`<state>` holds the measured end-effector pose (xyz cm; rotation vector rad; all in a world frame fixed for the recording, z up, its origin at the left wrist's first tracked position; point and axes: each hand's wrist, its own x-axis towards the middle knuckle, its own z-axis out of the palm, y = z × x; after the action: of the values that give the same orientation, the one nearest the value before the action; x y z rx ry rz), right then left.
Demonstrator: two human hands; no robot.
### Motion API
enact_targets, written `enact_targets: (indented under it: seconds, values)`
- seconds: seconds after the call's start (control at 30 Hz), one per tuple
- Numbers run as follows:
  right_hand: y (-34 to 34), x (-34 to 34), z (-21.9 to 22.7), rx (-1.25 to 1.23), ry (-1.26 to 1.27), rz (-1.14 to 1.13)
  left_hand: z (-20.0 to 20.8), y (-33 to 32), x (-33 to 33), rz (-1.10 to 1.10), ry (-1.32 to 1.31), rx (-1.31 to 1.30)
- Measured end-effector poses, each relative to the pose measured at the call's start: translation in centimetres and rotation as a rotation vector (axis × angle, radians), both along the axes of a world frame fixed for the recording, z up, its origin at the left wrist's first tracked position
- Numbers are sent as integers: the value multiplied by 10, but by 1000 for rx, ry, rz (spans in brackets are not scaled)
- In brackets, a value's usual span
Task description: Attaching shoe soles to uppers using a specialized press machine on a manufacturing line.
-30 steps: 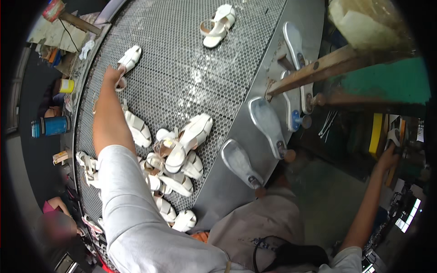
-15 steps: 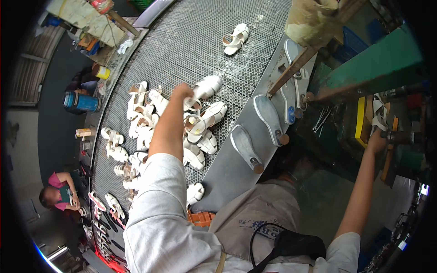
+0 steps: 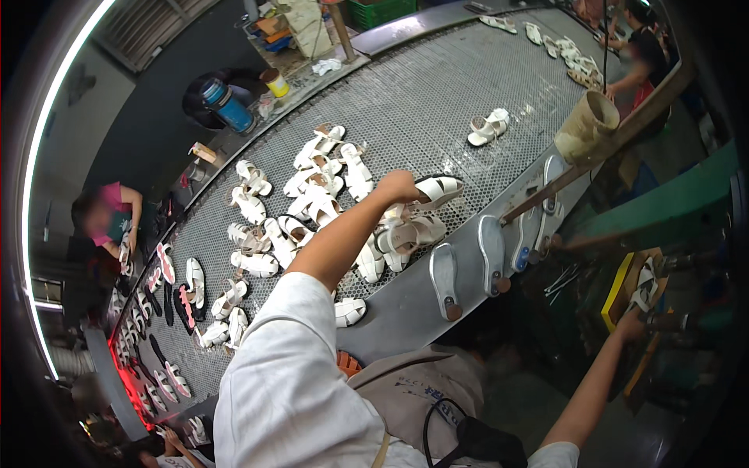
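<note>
My left hand (image 3: 398,187) reaches over the mesh conveyor and is closed around the heel end of a white sandal (image 3: 439,192). That sandal is raised a little, its dark sole edge showing, above a heap with another white sandal (image 3: 417,232). Far to the right, my right hand (image 3: 630,323) grips the lower end of a second white sandal (image 3: 645,282), set in the machine beside a yellow-edged block (image 3: 616,292). Its fingers are partly hidden by the sandal and the shadow.
Several metal shoe forms (image 3: 491,253) lie along the conveyor's grey metal edge (image 3: 390,312). A rusty bar (image 3: 593,160) and green machine beam (image 3: 663,195) cross at right. A tan bucket (image 3: 587,129) stands beyond. A co-worker in pink (image 3: 117,207) sits at far left.
The view has swung, so the scene sits lower and further right. My left hand has lifted a white sandal slightly off the heap. My right hand stays at the machine with its sandal.
</note>
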<state>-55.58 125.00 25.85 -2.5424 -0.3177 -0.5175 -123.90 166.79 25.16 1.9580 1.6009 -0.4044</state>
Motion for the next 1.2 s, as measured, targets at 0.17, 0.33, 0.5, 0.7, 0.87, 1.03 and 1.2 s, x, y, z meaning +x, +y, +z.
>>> enact_targets:
  seconds: [0.17,0.33,0.5,0.7,0.87,1.03,1.2]
  values:
    - [-35,12,-8,340,31,80,30,-101,-79,490,-1417,-526]
    - [-101,-125,6,949,615,-31,45,-248,-86,637,-2009,-1219]
    - [-31,-372,60,1086,1028,334,7,-378,8,900,-1899,-1591]
    - [-35,-509,-9,466,754,911,-33,-236,65,847,-2029,-1190]
    - [-63,-554,-83,377,896,1322,-30,-77,33,995,-1188,-496]
    - [-81,-537,-143,-28,827,1488,-63,-92,-37,946,-1487,-632]
    - [-67,-482,-180,-29,784,1083,-59,-186,-67,1019,-1709,-717]
